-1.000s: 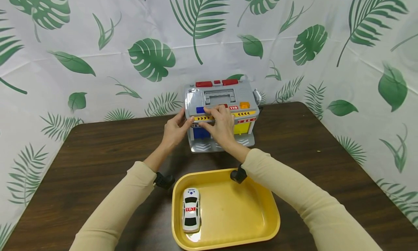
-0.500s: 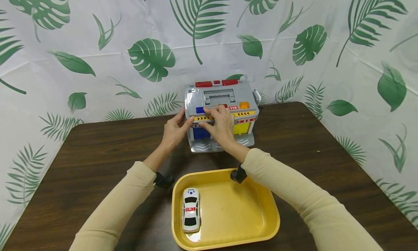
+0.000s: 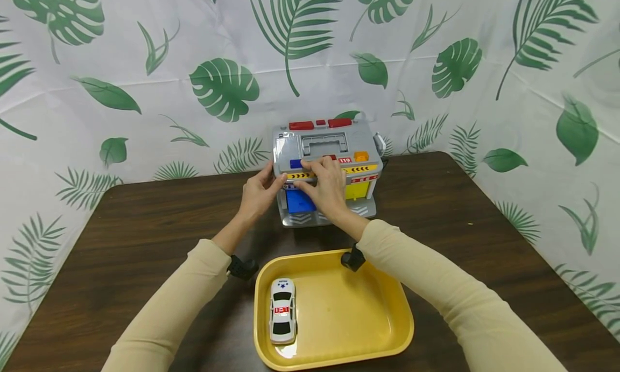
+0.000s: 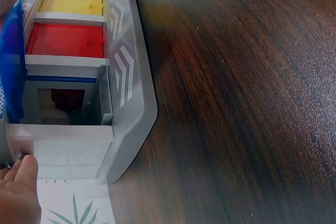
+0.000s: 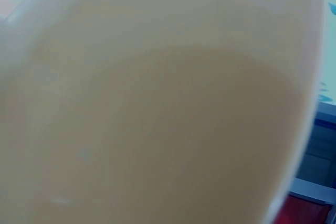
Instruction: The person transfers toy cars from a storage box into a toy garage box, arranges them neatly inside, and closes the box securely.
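Observation:
A grey toy garage (image 3: pixel 358 138) stands at the back of the table. My left hand (image 3: pixel 258 195) holds its left side, thumb at the front corner and fingers around the side. With bent fingers, my right hand (image 3: pixel 329 184) grips the roof's front edge, index fingertip at the blue button (image 3: pixel 296 163) and thumb below. The blue door (image 4: pixel 11 66) is swung up and out, baring a hollow bay (image 4: pixel 63 103). Beside it, the red door (image 4: pixel 68 40) and yellow door (image 4: pixel 73 4) are closed. A blurred tan surface fills most of the right wrist view.
A yellow tray (image 3: pixel 334 363) lies in front of the garage, beneath the forearms. Inside it, along the left wall, sits a white toy police car (image 3: pixel 282 310). Leaf-patterned cloth (image 3: pixel 194 38) hangs behind the dark wooden table (image 3: pixel 145 237).
The garage's blue door, upright in its frame before, has swung outward and up. Both hands keep their places on the garage, and the view has shifted slightly.

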The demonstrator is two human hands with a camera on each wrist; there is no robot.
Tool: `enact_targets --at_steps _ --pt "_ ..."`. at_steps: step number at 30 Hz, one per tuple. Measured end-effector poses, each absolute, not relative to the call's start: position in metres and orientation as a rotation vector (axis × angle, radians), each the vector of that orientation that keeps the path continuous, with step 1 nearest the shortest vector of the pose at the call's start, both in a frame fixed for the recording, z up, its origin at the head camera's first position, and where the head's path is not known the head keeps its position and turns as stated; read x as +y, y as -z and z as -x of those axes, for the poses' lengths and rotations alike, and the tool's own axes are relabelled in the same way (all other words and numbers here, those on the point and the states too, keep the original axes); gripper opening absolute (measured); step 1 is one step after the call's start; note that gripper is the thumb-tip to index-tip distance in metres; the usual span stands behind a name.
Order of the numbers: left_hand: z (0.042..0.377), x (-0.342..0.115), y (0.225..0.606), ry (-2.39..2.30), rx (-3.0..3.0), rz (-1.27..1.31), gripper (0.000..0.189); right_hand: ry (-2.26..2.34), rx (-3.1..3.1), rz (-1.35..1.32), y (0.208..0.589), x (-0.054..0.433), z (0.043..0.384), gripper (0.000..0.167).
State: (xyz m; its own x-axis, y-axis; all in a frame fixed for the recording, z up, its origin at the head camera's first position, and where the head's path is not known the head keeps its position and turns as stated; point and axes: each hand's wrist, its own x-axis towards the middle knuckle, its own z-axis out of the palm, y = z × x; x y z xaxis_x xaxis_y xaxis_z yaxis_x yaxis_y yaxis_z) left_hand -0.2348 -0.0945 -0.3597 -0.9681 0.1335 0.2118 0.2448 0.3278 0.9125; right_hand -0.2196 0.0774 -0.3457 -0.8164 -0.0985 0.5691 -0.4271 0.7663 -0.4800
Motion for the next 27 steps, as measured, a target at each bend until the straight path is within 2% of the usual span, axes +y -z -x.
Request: enact_targets --at_steps 27 --pt "0.2356 -0.0954 0.3594 1.731 -2.479 0.353 0.066 -0.883 -2.514 -0.394 0.3394 0.0797 0.2192 0.047"
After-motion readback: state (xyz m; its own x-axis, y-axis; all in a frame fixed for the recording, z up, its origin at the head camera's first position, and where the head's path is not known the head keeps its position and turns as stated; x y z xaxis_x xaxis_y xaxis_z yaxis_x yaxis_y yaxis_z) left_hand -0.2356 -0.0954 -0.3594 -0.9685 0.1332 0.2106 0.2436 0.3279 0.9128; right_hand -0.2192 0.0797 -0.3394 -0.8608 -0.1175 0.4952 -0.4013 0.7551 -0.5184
